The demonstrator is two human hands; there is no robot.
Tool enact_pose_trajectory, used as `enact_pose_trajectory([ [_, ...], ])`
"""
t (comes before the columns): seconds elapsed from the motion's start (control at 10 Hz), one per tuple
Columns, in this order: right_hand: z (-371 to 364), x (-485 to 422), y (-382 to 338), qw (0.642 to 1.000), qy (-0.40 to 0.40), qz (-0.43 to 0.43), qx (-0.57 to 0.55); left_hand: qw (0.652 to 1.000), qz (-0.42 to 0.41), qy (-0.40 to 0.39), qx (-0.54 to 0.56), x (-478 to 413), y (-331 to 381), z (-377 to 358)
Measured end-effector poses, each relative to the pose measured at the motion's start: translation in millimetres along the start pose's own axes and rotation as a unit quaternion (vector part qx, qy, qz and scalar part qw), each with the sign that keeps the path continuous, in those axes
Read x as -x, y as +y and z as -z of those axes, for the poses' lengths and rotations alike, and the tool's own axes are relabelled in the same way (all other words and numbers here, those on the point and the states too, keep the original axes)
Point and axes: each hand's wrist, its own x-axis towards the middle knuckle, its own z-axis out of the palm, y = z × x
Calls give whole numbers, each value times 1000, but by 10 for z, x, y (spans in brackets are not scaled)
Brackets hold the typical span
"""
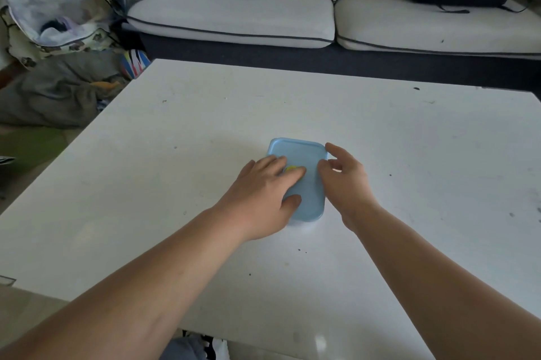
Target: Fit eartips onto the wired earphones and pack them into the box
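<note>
Left grip [263, 192] lies flat on the blue box [307, 201], fingers straight, pressing the lid, thumb at the near edge. Right grip [344, 181] sits just beside the box's right rim, fingers loosely curled, thumb tip at the rim; can't tell if it actually pinches it. Box rests on the counter [409, 169] under the left grip, lid on. Yellow-green patch [292, 168] under the left fingertips, prob a label, unclear. No earphones or eartips in view; maybe inside, can't tell. Risks imo: if right grip pries while left presses, lid may pop w/ a jerk, so the box skids on the smooth counter or small eartips scatter; one-sided pressure could tip it
</note>
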Motion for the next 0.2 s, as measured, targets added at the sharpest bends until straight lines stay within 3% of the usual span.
enact_pose_trajectory([
  [0.1, 13, 4, -5, 1000, 6, 11, -1, 998, -26, 54, 5, -22, -33, -6],
  [0.2, 44, 12, -28, 999, 31, -6, 8, 998, -8, 58, 19, -11, -20, 7],
])
